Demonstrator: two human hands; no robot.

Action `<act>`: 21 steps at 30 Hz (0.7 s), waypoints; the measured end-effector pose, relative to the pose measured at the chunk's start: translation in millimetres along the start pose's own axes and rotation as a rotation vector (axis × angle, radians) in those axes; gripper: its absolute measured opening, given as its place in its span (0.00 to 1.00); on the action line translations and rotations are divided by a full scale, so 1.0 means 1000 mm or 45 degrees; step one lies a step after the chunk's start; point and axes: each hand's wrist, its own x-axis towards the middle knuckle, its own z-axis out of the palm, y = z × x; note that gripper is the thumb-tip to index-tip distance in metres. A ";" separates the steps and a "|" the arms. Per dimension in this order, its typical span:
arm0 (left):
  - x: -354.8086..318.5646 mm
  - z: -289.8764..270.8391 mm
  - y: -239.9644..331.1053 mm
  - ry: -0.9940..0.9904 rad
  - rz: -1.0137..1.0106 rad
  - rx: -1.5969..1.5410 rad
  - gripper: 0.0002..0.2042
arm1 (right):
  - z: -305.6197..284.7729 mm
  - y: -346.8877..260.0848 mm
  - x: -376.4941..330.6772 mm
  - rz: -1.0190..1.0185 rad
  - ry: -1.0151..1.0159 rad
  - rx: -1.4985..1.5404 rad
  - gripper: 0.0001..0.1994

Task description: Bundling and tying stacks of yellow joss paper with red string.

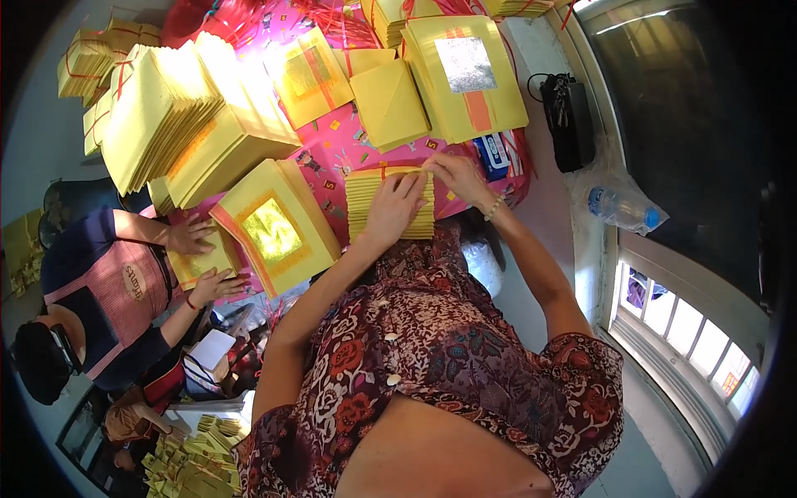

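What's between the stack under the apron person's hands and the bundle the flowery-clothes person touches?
The head view shows a thick yellow stack with a gold patch, then some pink table cover beside the bundle.

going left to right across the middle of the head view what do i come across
Co-worker's hands → yellow stack with a gold square → left hand, on the yellow bundle → right hand → black pouch → clear bottle with a blue cap → barred window
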 end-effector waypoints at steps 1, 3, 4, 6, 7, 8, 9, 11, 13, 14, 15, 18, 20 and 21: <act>0.000 -0.003 -0.002 -0.039 -0.022 -0.058 0.24 | 0.001 0.001 -0.002 0.001 0.000 0.000 0.11; -0.005 -0.013 -0.009 0.046 -0.111 -0.248 0.24 | 0.006 0.004 -0.011 0.232 0.050 0.205 0.15; -0.008 -0.019 -0.013 0.134 -0.208 -0.434 0.23 | 0.016 0.010 -0.018 0.237 0.054 0.207 0.15; -0.009 -0.035 -0.015 0.437 -0.367 0.014 0.23 | 0.042 0.031 -0.038 0.472 0.367 0.441 0.23; -0.012 -0.035 -0.020 0.436 -0.367 0.019 0.23 | 0.056 0.039 -0.043 0.470 0.366 0.446 0.23; -0.016 -0.026 -0.030 0.553 -0.725 -0.138 0.24 | 0.071 0.046 -0.045 0.574 0.339 0.657 0.27; -0.022 -0.016 -0.042 0.665 -1.088 -0.297 0.25 | 0.083 0.046 -0.047 0.677 0.306 0.869 0.31; -0.049 0.011 -0.078 0.585 -1.307 -0.869 0.27 | 0.080 -0.005 -0.034 0.617 0.172 0.978 0.35; -0.047 0.016 -0.082 0.433 -1.449 -1.469 0.30 | 0.092 -0.002 -0.035 0.737 0.236 1.174 0.33; -0.042 0.013 -0.074 0.304 -1.512 -1.705 0.33 | 0.090 -0.005 -0.035 0.744 0.242 1.178 0.33; -0.042 0.010 -0.069 0.180 -1.573 -1.938 0.36 | 0.082 -0.015 -0.034 0.748 0.205 1.158 0.34; -0.037 0.001 -0.063 0.212 -1.651 -1.960 0.36 | 0.075 -0.017 -0.035 0.754 0.131 1.126 0.35; -0.035 -0.009 -0.060 0.221 -1.617 -1.993 0.36 | 0.069 -0.020 -0.037 0.758 0.089 1.113 0.36; -0.037 -0.012 -0.061 0.237 -1.586 -2.028 0.36 | 0.062 -0.032 -0.036 0.812 0.105 1.192 0.34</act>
